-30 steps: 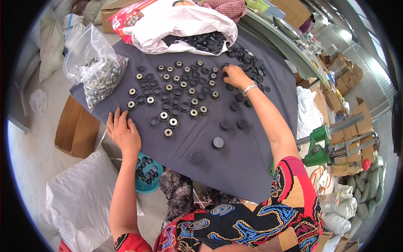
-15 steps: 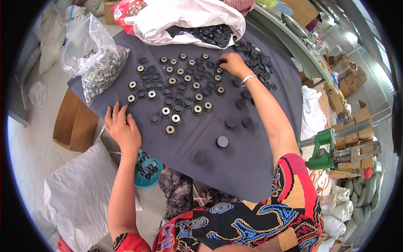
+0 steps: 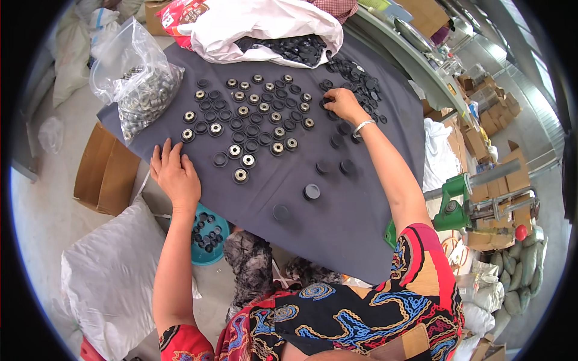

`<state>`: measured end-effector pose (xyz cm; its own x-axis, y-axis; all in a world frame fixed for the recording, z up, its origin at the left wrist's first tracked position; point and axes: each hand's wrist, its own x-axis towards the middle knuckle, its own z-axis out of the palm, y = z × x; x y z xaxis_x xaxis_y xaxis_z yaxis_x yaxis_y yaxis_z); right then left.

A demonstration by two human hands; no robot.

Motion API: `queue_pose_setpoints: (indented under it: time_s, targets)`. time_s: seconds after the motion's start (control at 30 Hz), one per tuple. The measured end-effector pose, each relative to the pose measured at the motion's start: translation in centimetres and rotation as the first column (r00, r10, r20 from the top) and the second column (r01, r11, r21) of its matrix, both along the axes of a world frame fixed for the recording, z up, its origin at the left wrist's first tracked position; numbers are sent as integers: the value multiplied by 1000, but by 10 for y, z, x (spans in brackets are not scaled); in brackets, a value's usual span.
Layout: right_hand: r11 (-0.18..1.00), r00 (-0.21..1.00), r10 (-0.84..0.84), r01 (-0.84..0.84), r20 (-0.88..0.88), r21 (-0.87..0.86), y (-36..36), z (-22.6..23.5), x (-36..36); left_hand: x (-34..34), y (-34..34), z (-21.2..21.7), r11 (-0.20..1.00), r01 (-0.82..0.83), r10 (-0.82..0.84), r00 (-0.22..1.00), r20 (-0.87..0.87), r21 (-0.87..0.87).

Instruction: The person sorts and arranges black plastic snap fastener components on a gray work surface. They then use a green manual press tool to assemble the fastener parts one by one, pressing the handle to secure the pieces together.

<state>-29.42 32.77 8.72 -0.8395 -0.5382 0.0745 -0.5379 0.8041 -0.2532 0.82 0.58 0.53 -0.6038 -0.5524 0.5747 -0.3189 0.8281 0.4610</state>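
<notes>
My right hand is closed, fingertips pinched on a small round black cap, which they partly cover. It is at the right end of a spread of black rings, some holding silver bearings. Just beyond it lies a loose heap of black caps. Several capped round pieces, such as one black disc, stand nearer to me on the grey cloth. My left hand rests at the cloth's left edge with fingers spread, holding nothing.
A clear plastic bag of bearings stands at the far left. A white sack spills black parts at the back. Below the left edge are a teal basin, a cardboard box and a white sack. A green clamp-like device stands right.
My right hand has moved a little right and nearer, away from the bearing-filled rings toward the loose caps. The left hand stays at the cloth's edge. The whole view has shifted slightly.
</notes>
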Motion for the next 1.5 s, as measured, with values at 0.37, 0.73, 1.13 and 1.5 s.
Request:
queue_pose_setpoints:
  time_s: [0.37, 0.73, 1.13, 1.5]
  targets:
    - [990, 975, -107, 122, -197, 66, -9, -12, 23, 0, 1, 0, 1000, -6, 6, 1000, 13, 15]
    - [986, 967, -163, 166, -195, 0, 45, -15, 82, -1, -1, -2, 1000, -21, 20, 1000, 15, 14]
    - [986, 955, 153, -131, -254, 102, -37, -6, 28, -3, 3, 2, 1000, 7, -7, 1000, -1, 19]
    - [994, 974, 106, -100, -200, 44, -61, -4, 7, 1, 0, 1, 999, -1, 1, 1000, -13, 33]
